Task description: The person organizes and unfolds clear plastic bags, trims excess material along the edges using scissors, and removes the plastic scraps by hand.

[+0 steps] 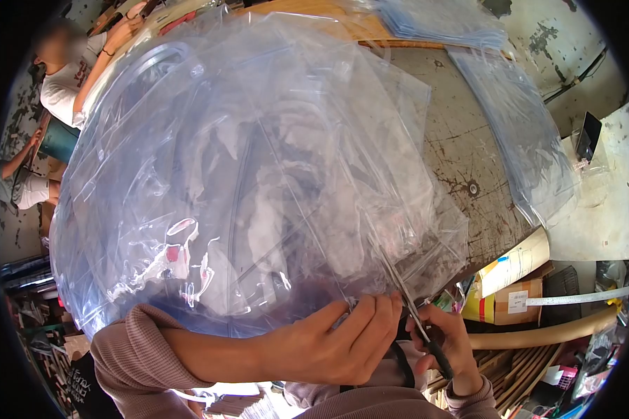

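A large heap of clear plastic sheeting (258, 188) with seams lies in front of me, wrinkled and shiny. The fingers of my left hand (349, 339) are closed on its near edge, just left of the blades. In my right hand (454, 339) is a pair of scissors (407, 297) with dark handles. Their long metal blades point away from me and lie against the sheeting near its right side. Glare and layers of plastic make it hard to tell whether the blades are apart.
A worn table (461, 153) shows beyond the sheeting. Stacked plastic sheets (517, 133) drape over its right part. A phone (588, 136) stands at far right. A cardboard box (517, 304) and a tan roll (545, 332) lie at lower right. Another person (66, 87) works at upper left.
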Motion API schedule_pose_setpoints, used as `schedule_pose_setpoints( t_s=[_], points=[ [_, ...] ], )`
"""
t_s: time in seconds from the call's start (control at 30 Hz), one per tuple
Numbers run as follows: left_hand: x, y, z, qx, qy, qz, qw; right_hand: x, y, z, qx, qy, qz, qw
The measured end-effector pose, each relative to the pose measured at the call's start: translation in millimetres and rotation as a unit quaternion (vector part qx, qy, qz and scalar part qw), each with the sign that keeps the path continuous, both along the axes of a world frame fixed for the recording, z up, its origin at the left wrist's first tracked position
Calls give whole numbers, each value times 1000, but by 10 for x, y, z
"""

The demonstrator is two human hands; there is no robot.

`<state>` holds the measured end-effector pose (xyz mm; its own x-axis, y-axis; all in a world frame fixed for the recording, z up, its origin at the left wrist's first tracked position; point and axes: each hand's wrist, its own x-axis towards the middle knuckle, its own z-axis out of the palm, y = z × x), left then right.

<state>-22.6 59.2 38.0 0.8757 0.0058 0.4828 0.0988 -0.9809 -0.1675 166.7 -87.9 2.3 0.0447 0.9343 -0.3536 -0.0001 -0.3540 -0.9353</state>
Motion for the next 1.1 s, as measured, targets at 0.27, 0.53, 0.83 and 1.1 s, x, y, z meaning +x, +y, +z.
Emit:
schedule_pose_setpoints(
  t_s=[0.27,0.53,0.83,1.1],
  points=[
    [-11,-2,10,6,3,4,1000,-91,-59,-77,-21,60,-33,997],
    [-3,-13,-1,-5,-2,10,1000,-173,-93,-131,-26,129,-48,990],
    [0,-11,-32,-5,-12,10,1000,-131,-80,-102,-20,77,-41,996],
    [-6,11,-5,15,3,4,1000,-86,-65,-66,-23,37,-26,999]
  ],
)
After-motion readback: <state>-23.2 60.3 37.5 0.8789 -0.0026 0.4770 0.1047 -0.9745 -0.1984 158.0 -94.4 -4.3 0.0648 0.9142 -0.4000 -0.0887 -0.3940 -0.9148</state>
